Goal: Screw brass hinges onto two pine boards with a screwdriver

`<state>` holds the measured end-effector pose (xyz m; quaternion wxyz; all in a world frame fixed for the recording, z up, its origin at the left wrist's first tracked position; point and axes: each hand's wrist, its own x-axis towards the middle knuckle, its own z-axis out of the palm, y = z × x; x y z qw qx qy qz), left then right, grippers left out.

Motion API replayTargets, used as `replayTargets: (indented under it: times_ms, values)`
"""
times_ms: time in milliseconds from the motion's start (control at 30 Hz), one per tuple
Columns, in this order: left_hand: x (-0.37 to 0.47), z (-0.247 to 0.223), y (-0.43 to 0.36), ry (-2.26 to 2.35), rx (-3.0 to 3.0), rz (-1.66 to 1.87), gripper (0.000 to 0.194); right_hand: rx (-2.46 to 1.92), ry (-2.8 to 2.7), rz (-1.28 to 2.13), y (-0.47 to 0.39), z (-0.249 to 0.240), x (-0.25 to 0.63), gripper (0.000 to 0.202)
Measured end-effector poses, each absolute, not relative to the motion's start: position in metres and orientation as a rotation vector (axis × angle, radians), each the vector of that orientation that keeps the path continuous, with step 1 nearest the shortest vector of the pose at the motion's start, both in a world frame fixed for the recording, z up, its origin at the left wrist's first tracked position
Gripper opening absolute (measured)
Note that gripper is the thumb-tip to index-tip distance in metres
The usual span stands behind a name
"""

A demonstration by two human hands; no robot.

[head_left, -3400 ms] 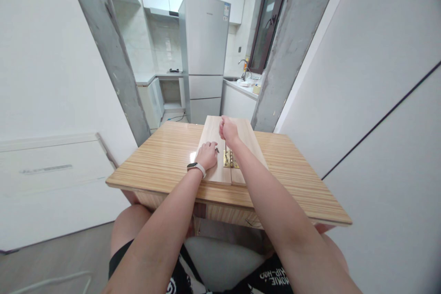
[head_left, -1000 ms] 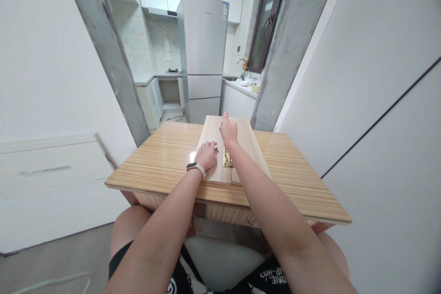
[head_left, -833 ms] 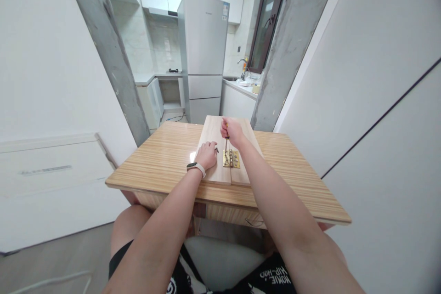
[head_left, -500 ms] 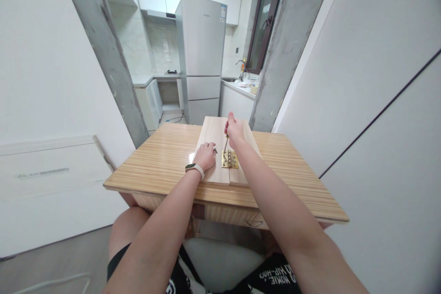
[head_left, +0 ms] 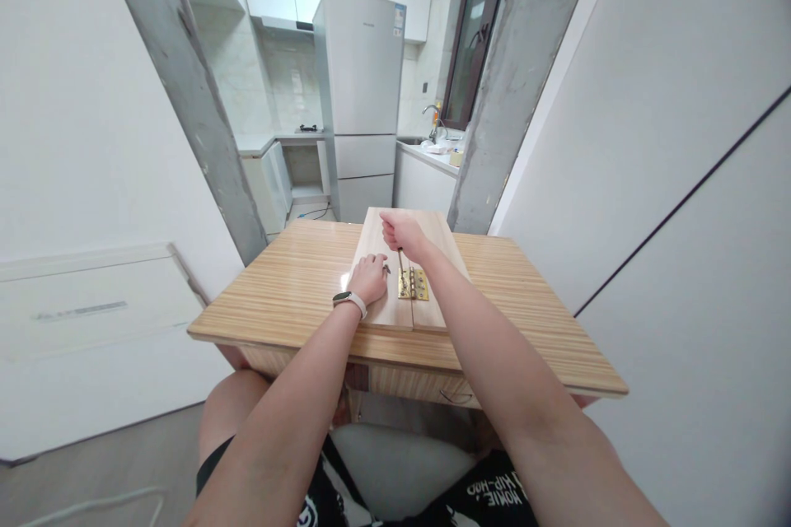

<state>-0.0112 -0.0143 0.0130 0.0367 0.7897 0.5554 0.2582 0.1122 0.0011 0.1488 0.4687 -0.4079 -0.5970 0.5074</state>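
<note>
At the left of the tabletop [head_left: 290, 288], bare striped wood is seen; toward the middle, the left hand [head_left: 369, 278], with a pale band [head_left: 351, 302] worn at its wrist, is laid loosely spread on the left board [head_left: 396, 313], small dark metal pieces [head_left: 386, 268] just beside its fingers. By the right hand [head_left: 401, 232], a screwdriver [head_left: 400, 262] is gripped in closed fingers, its shaft pointed down at the left leaf of a brass hinge [head_left: 413, 284], which is laid across the seam with the right board [head_left: 426, 316].
</note>
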Motion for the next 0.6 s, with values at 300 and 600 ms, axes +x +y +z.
replayTargets:
  times_ms: [300,600]
  values:
    - [-0.011,0.014,-0.016,1.701,2.428,0.821,0.036,-1.207,-1.220,0.703,0.006,0.145,0.099,0.059]
    - [-0.011,0.012,-0.015,1.702,2.417,0.812,0.037,-1.278,-1.124,0.516,-0.002,0.143,0.101,0.060]
